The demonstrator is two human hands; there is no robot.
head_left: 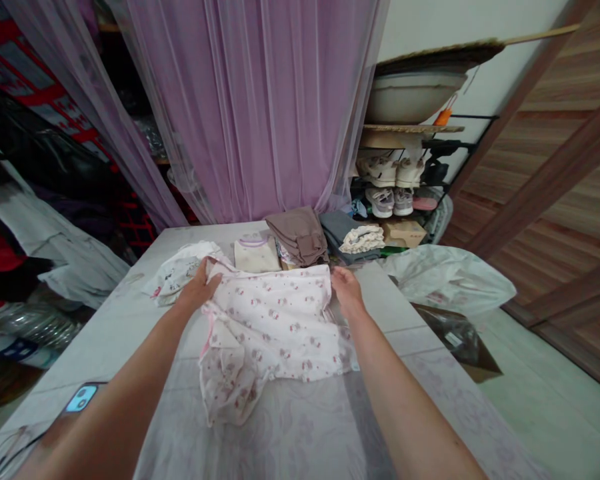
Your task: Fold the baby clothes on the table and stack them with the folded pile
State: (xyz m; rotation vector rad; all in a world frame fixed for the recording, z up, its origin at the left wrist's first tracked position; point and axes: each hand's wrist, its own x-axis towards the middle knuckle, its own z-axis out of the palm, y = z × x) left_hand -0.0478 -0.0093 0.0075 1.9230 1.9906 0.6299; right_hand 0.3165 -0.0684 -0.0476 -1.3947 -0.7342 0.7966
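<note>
A white child's shirt with a small red-brown print and pink edging is stretched between my two hands above the table. My left hand grips its upper left corner, fingers closed on the cloth. At the upper right corner, my right hand pinches the fabric. The shirt's lower left part hangs in loose folds towards the tabletop. Just behind my left hand lies a crumpled white printed garment. Beyond the shirt sits a folded cream top with a lilac neckline, beside folded brown clothing.
Folded dark grey clothing with a cream ruffled piece lies at the table's far right. A phone rests at the near left. A purple curtain hangs behind. Right of the table are a shoe rack, a plastic bag and a carton.
</note>
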